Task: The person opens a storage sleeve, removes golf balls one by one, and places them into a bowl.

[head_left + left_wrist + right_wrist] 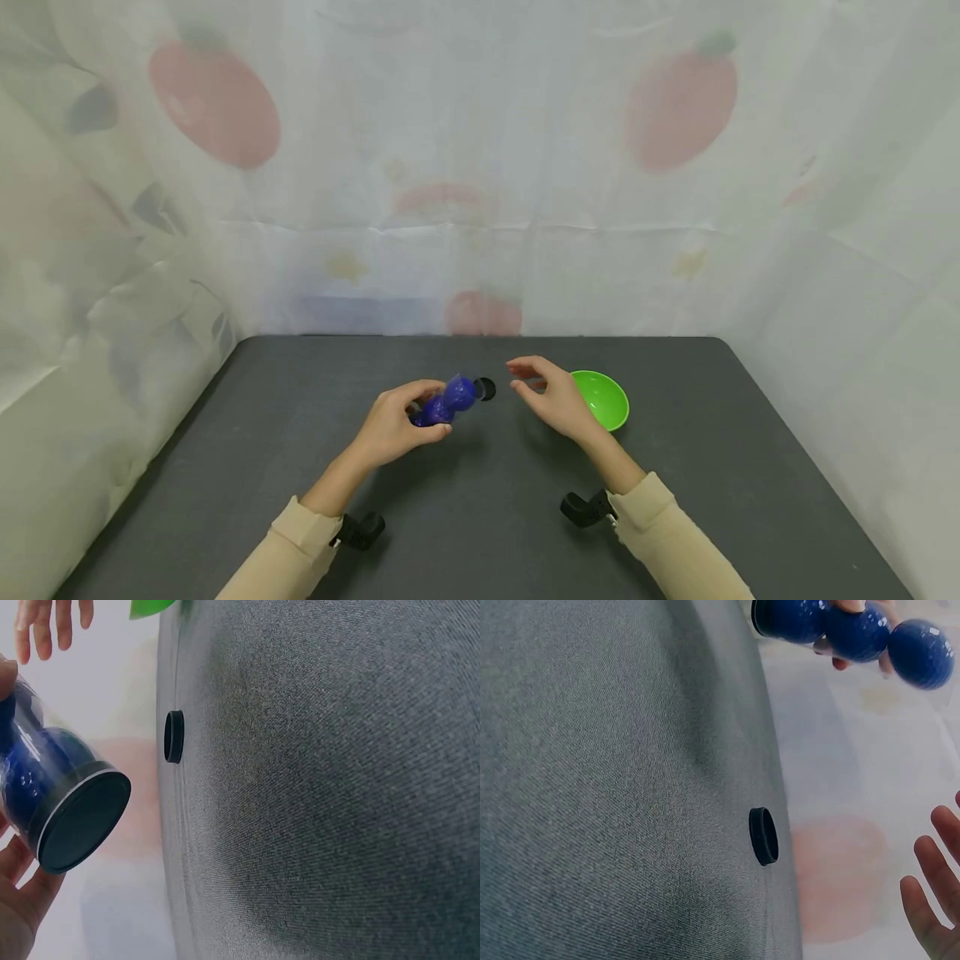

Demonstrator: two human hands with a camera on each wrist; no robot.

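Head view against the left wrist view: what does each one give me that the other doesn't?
Only the head view shows both sleeved forearms, the whole green bowl on the dark table, and the printed cloth walls. Only the left wrist view shows the flat black base of the blue container. Both show the left hand gripping the blue container, the small black cap lying on the table, and the fingers of the right hand, open and holding nothing.
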